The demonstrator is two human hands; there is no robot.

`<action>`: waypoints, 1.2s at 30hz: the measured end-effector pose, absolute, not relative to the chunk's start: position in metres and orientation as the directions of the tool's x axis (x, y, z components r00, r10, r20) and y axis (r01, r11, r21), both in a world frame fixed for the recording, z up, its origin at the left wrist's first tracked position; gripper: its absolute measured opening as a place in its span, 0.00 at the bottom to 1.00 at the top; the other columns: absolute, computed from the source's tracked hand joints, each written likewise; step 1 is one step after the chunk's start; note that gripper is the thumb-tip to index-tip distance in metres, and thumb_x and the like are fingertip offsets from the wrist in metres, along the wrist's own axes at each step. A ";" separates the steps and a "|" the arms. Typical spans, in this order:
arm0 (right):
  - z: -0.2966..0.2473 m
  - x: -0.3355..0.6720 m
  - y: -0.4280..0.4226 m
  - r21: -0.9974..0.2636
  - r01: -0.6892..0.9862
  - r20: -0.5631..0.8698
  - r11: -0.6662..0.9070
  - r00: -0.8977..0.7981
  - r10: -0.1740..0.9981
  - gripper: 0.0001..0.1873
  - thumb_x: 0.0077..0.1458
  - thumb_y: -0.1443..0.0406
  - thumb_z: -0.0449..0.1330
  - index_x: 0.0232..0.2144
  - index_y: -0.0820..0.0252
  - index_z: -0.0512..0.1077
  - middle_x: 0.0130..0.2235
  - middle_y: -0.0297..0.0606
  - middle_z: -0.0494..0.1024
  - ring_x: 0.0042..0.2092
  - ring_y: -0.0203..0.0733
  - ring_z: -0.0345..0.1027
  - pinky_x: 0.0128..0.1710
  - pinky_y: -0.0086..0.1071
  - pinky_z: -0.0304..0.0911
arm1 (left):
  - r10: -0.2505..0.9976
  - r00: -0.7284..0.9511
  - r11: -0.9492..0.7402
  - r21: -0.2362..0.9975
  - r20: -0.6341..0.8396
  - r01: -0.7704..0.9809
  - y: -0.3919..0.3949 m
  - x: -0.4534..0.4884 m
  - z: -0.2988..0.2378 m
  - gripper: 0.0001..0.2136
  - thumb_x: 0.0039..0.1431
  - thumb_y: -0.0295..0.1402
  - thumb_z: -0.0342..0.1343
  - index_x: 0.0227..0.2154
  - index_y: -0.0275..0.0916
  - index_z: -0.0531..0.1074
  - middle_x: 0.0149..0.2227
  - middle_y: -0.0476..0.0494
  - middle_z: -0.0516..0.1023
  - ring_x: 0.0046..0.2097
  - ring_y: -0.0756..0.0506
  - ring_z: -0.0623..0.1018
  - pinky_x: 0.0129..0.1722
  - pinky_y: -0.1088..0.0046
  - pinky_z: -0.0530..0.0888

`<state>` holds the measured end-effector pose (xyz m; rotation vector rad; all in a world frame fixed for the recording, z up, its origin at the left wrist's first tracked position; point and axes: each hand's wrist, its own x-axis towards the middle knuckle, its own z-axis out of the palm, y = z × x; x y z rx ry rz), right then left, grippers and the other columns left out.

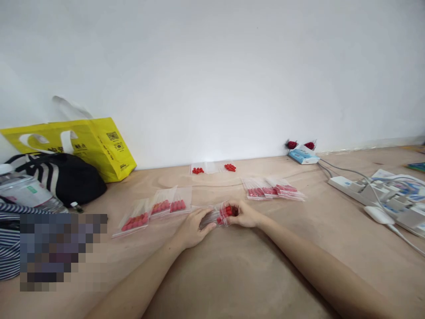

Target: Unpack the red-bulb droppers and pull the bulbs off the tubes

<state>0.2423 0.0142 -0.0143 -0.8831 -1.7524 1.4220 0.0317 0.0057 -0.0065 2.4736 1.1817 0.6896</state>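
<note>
In the middle of the table I have a clear zip bag (210,217) with small red pieces (226,211) at its right end. My left hand (195,228) curls round the left side of this bag, thumb towards me. My right hand (245,214) is closed on the right end, its fingers pressed against the plastic beside the red pieces. Parts of the bag are hidden by my fingers. To the left lie three flat zip bags (135,221) with rows of red pieces. Overlapping zip bags (257,191) with similar red pieces lie beyond my right hand.
Loose red pieces (198,170) lie on clear plastic by the wall. A yellow bag (116,148), a black bag (79,177) and a plastic bottle (29,190) stand left. On the right are a blue tissue pack (303,155) and a power strip (345,187) with cables.
</note>
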 end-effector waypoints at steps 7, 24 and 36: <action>-0.020 0.256 0.014 -0.998 -0.062 -0.001 -0.020 -0.289 0.957 0.16 0.34 0.66 0.64 0.29 0.62 0.67 0.22 0.30 0.73 0.23 0.32 0.66 0.25 0.28 0.63 | 0.803 0.527 -0.594 0.447 0.279 0.669 0.004 0.025 -0.007 0.18 0.54 0.39 0.50 0.46 0.39 0.66 0.48 0.41 0.71 0.49 0.44 0.70 0.50 0.64 0.67; -0.010 0.290 0.018 -0.475 0.727 0.654 0.496 -0.086 0.752 0.11 0.53 0.68 0.50 0.37 0.60 0.70 0.37 0.43 0.69 0.36 0.39 0.66 0.36 0.33 0.64 | 0.797 0.518 -0.604 0.398 0.310 0.691 -0.003 0.015 -0.003 0.16 0.54 0.39 0.50 0.45 0.39 0.67 0.47 0.41 0.71 0.48 0.43 0.71 0.49 0.62 0.68; -0.029 0.271 0.029 -0.206 0.841 0.458 0.501 -0.369 0.809 0.07 0.54 0.68 0.51 0.35 0.63 0.67 0.44 0.46 0.60 0.36 0.37 0.63 0.40 0.34 0.62 | 0.780 0.536 -0.625 0.364 0.322 0.690 -0.001 0.015 -0.005 0.15 0.54 0.39 0.50 0.43 0.40 0.68 0.46 0.41 0.72 0.48 0.43 0.71 0.49 0.63 0.67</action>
